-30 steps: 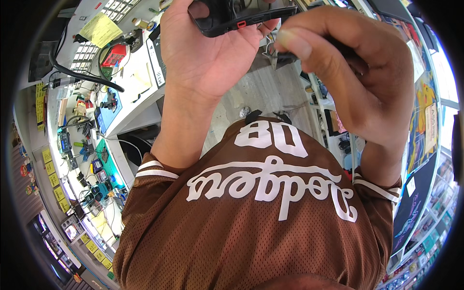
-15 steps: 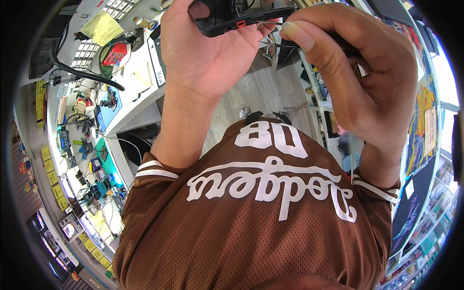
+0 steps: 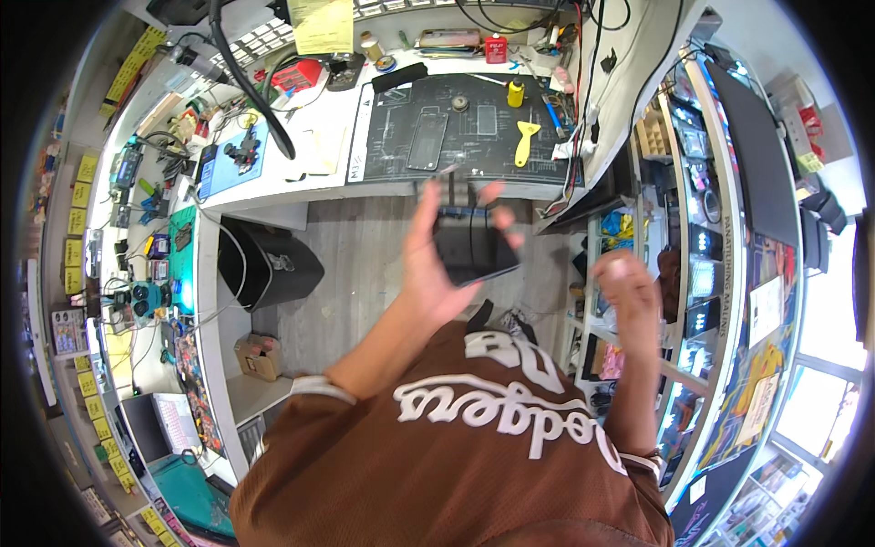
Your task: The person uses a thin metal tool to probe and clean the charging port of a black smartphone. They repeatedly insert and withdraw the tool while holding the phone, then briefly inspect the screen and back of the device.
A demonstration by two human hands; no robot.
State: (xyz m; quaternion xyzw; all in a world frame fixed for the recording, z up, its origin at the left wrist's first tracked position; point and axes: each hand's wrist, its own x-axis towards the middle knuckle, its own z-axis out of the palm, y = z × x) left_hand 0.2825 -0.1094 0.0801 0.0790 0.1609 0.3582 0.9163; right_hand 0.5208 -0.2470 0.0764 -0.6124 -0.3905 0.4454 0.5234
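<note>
1. Half a second ago both hands were raised close to the camera, and the upper rim cut off the dark device (image 3: 476,251); now they are lower, and the device shows near the middle of the view.
2. The right hand (image 3: 629,287), whose pinched fingertips were just beside the device's edge, is now well apart from it, to its right.
3. The left hand (image 3: 442,251) holds the device, fingers parted by about its width: thumb side along the left edge, fingertips at the right. Its upper part is blurred.
4. The right hand's fingers are curled in; whether they grip anything, I cannot tell.
5. The device is above the floor (image 3: 355,264), before the near edge of the white table (image 3: 319,190).
6. Now in view along that edge: a black mat (image 3: 387,137) bearing a phone-shaped panel (image 3: 428,139) and, toward its right edge, a yellow scraper (image 3: 524,150).
</note>
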